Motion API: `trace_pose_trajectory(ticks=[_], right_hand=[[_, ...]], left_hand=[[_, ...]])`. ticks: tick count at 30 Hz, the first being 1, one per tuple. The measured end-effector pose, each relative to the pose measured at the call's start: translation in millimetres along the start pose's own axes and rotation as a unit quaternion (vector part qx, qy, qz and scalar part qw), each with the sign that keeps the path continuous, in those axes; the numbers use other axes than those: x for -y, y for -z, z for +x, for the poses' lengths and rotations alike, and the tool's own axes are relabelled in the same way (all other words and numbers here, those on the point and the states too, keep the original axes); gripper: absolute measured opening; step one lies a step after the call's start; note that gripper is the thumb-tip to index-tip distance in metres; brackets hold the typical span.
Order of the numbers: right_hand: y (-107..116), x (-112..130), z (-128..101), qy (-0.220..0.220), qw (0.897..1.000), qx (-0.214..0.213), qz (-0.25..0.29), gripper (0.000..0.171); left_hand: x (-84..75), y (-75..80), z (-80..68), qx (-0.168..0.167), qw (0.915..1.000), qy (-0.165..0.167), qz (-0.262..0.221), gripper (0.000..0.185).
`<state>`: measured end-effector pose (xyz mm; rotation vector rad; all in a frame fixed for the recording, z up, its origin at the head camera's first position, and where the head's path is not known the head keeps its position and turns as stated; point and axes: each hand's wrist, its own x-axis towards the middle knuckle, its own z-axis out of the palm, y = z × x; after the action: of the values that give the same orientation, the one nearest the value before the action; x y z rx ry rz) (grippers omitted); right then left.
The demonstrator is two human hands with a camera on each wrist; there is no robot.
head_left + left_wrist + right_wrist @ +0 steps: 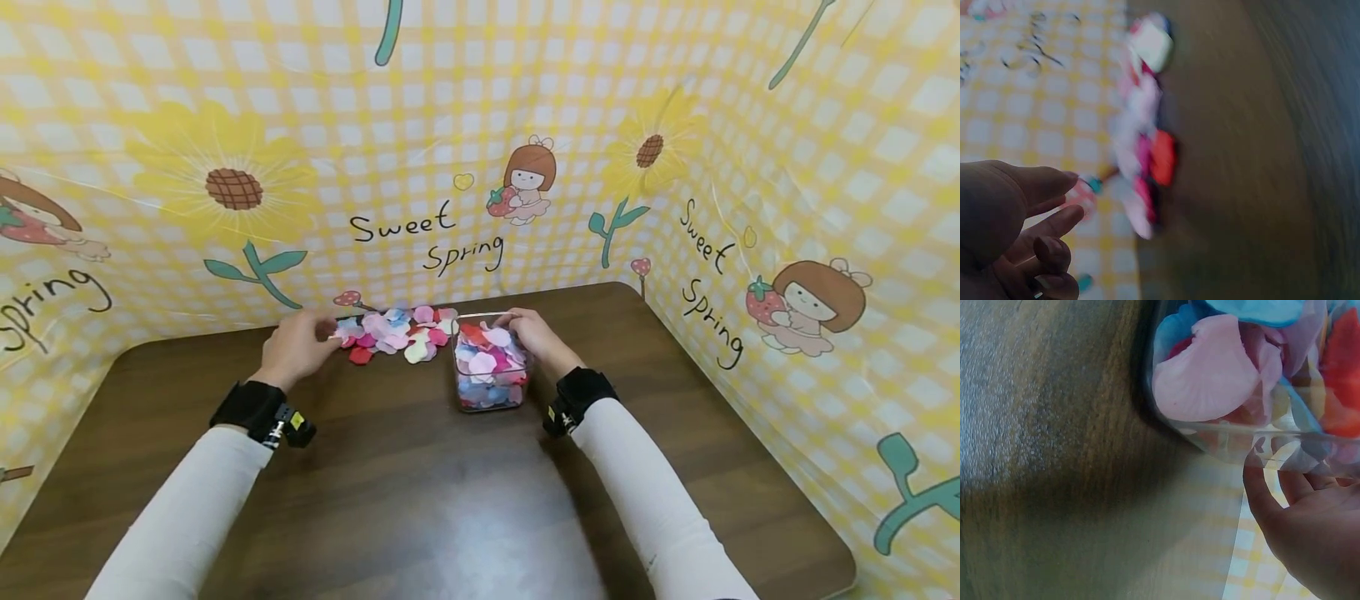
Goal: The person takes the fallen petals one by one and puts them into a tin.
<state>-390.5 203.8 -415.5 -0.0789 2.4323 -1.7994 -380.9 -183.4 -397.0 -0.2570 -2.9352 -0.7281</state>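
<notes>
Loose artificial flower petals (393, 330) in pink, white, blue and red lie in a heap at the table's back edge. My left hand (297, 343) is at the left end of this heap. In the left wrist view, that hand's thumb and index finger are apart, with nothing visible between them. Right of the heap, a clear plastic box (491, 402) stands upright, filled with similar petals (1207, 375). My right hand (536, 332) holds the box at its back right corner, thumb and fingers against the wall; some fingertips are hidden behind the box.
Underneath is a dark brown wooden table (375, 500) with rounded corners. A yellow checked cloth (315, 108) with printed flowers and lettering hangs behind it and along the right side. Black straps with small cameras circle both wrists.
</notes>
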Motion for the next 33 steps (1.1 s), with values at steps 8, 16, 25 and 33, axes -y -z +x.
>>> trace_pose_trajectory(ticks=[8, 16, 25, 33], right_hand=[[-2.5, -2.5, 1.6, -0.008, 1.000, 0.004, -0.003, 0.038], [-1.0, -3.2, 2.5, -0.011, 1.000, 0.006, 0.024, 0.038], [5.2, -0.2, -2.8, -0.016, 1.000, 0.008, 0.014, 0.038], [1.1, -0.7, -2.0, -0.008, 1.000, 0.009, 0.010, 0.039]], left_hand=[[27.8, -24.4, 14.2, 0.061, 0.9963, 0.023, 0.056, 0.050], [32.7, -38.1, 15.1, 0.010, 0.9974, 0.000, 0.071, 0.025], [4.5, -6.5, -3.0, -0.057, 0.9921, -0.081, 0.077, 0.023], [-90.6, -3.8, -15.6, -0.117, 0.9676, -0.219, 0.046, 0.017]])
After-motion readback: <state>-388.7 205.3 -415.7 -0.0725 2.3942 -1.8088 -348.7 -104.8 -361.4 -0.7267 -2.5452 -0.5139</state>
